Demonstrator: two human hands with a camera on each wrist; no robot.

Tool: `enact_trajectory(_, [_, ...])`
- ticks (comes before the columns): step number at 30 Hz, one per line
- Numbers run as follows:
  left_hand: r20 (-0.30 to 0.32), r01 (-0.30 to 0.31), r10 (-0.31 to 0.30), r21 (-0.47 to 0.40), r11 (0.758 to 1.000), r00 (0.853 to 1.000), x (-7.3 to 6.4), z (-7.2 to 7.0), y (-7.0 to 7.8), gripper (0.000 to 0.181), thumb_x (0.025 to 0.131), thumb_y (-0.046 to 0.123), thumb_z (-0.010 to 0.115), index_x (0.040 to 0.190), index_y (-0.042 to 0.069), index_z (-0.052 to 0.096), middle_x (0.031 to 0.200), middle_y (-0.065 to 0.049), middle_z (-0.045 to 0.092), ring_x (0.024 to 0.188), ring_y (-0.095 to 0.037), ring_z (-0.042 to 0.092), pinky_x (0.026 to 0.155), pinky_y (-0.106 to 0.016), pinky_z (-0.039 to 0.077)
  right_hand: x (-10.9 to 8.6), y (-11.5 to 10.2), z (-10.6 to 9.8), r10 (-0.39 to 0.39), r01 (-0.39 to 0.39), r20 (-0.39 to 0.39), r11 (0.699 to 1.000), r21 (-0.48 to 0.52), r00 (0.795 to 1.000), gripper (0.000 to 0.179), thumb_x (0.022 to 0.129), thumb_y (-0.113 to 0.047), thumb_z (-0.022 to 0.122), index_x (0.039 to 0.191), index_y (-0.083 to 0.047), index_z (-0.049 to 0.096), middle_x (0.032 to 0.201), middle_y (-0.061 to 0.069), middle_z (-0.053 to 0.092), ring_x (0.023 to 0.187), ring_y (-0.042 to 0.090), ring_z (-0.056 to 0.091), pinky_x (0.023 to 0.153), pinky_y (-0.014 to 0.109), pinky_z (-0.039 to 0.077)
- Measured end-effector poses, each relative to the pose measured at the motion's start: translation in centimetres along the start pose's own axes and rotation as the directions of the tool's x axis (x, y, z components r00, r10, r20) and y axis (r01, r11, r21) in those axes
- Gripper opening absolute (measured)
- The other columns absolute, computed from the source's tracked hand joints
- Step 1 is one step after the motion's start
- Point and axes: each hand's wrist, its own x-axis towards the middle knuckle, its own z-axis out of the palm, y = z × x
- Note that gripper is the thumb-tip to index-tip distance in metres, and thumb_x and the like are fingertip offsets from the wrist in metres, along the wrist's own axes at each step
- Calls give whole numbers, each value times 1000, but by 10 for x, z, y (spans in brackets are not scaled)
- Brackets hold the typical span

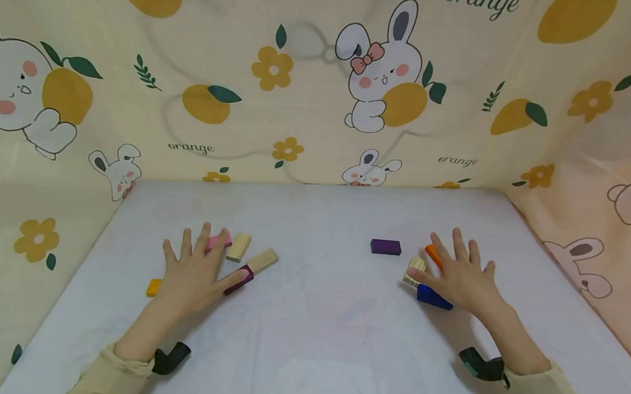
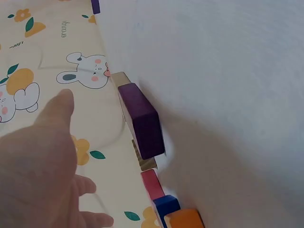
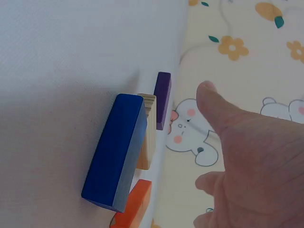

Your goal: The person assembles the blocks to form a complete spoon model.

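Fingers spread, my left hand (image 1: 191, 280) hovers palm down over a loose group of small blocks at the left. Beside its thumb lie a dark purple block (image 1: 239, 282) and a plain wooden block (image 1: 263, 260), end to end. A second wooden block (image 1: 239, 247), a pink block (image 1: 219, 241) and a yellow-orange block (image 1: 153, 287) are around the fingers; a blue block (image 2: 166, 207) shows only in the left wrist view. My right hand (image 1: 469, 284), also spread, is above a blue block (image 1: 433, 297), a wooden block (image 1: 415, 271) and an orange block (image 1: 433, 256), partly covering them.
Another purple block (image 1: 386, 247) lies left of the right-hand group, farther back. The white tabletop (image 1: 318, 319) runs back to a printed cloth (image 1: 310, 117) with rabbits and oranges, which also rises along both sides. Black wrist straps (image 1: 482, 364) sit at the sleeve cuffs.
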Motion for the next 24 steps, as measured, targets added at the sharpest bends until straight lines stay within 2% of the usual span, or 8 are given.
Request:
enact_trajectory(5, [-20,-48,47,-60,997,999,4,0,3,99,87,75,48,154,5,29,155,-27,24,137,-54,21,103,-76,7,-1,0,1,-47,49,-50,998,43,998,106,84,-74,54,156,-6,18,156,34,0,132,65,9,93,83,12])
enact_trajectory(10, [-41,-128,123,-139,982,992,8,1,7,95,87,68,57,154,7,31,155,-22,28,136,-48,28,106,-70,15,-2,4,-2,-94,103,-87,989,110,992,99,86,-66,60,156,-6,22,157,32,3,132,64,12,93,82,14])
enact_trajectory(13, [-59,-182,174,-190,965,983,10,1,9,93,87,64,61,154,7,31,154,-20,30,134,-45,32,108,-66,19,0,9,-3,-141,155,-87,971,181,986,92,89,-59,62,156,-9,25,158,29,5,133,63,13,92,83,17])
enact_trajectory(15, [-65,-207,197,-218,954,978,13,1,10,92,88,64,61,153,7,32,154,-19,32,134,-44,34,108,-64,21,2,14,-3,-182,198,-84,948,251,980,87,90,-53,64,156,-10,26,158,27,7,134,61,14,91,83,19])
enact_trajectory(19, [-43,-217,214,-277,936,976,17,3,10,89,88,65,60,153,10,33,152,-15,37,135,-40,34,108,-62,26,5,27,-4,-235,254,-97,893,370,967,81,91,-43,69,154,-10,31,158,25,13,138,55,14,92,81,20])
enact_trajectory(22, [-2,-186,199,-367,912,980,20,3,9,87,86,60,66,153,14,35,149,-12,40,134,-35,37,106,-57,33,8,38,-5,-245,273,-121,876,398,962,79,90,-40,71,152,-8,34,157,24,18,138,52,18,95,78,24])
enact_trajectory(24, [25,-165,194,-426,889,981,22,4,9,85,85,56,70,153,16,37,147,-10,44,130,-30,43,103,-55,38,11,46,-8,-235,260,-111,865,429,966,79,90,-38,72,152,-8,34,157,23,21,137,50,22,97,74,28])
